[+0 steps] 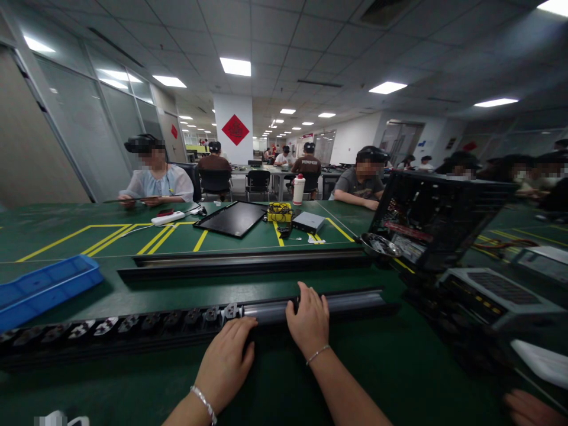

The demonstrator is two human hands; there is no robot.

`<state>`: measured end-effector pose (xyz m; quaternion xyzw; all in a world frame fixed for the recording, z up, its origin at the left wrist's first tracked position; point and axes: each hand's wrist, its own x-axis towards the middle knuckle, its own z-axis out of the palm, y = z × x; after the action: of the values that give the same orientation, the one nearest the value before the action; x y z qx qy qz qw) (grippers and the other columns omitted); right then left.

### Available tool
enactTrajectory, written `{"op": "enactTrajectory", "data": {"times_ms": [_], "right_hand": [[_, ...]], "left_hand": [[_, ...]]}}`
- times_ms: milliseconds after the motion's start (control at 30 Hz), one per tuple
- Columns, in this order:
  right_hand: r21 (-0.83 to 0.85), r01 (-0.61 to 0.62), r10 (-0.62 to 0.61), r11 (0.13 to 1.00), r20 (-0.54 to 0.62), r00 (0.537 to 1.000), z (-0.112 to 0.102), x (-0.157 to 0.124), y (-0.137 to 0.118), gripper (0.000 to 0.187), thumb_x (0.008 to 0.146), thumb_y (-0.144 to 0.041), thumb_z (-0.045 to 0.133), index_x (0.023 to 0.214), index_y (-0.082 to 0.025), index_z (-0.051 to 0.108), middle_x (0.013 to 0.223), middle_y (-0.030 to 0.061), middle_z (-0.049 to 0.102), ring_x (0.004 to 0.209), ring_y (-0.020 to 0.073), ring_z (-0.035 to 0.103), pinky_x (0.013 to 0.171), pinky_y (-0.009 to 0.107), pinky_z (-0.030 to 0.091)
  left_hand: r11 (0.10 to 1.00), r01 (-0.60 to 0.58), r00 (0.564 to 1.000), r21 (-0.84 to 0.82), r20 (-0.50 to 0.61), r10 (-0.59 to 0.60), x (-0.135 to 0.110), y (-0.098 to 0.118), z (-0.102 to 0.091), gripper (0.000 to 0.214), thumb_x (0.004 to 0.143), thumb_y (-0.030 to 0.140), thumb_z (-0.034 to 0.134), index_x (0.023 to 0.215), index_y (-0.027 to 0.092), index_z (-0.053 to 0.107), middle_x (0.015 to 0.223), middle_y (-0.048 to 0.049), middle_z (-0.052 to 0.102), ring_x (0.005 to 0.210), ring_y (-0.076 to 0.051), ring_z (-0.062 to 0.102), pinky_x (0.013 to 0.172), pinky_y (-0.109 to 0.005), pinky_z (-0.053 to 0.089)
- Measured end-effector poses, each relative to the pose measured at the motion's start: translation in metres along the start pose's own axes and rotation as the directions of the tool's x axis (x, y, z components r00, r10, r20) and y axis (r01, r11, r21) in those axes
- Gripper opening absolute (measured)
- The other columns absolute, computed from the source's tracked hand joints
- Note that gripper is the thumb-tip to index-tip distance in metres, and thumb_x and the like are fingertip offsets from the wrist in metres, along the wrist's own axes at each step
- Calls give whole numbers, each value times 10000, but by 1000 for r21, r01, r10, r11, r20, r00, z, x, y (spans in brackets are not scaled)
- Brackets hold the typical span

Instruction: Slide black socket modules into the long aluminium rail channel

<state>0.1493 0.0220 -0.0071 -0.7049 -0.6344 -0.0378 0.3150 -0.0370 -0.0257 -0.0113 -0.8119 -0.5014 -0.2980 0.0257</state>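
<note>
A long black channel (355, 303) lies across the green table before me, with a row of black socket modules (153, 321) set along its left part. Its right part shows a smooth grey inner surface. My left hand (228, 355) is closed over the near edge, its fingertips beside the rightmost socket module (233, 310). Further right, my right hand (310, 319) reaches over the channel, fingers bent and thumb drawn toward them. Something small and dark shows between that thumb and the fingers, too hidden to name.
Two long black strips (248, 264) lie beyond the channel. A blue tray (48, 287) stands left. On the right are an open computer case (444, 213), a metal bowl (380, 245) and a power supply unit (492, 293). Two people sit across the table.
</note>
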Motion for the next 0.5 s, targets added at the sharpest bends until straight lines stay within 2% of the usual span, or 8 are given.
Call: {"op": "enactTrajectory", "data": {"times_ms": [500], "right_hand": [[33,-15,15,999,5,1000,-1,3,1,467,771,-218,442,1232,-148,467,1213,97,563,1154,204,460,1035,379,190]], "left_hand": [[1000,17,999,-8,33,-17,-1,0,1,350,768,114,461,1104,202,504,1063,-49,617,1017,-198,561,896,-375,480]]}}
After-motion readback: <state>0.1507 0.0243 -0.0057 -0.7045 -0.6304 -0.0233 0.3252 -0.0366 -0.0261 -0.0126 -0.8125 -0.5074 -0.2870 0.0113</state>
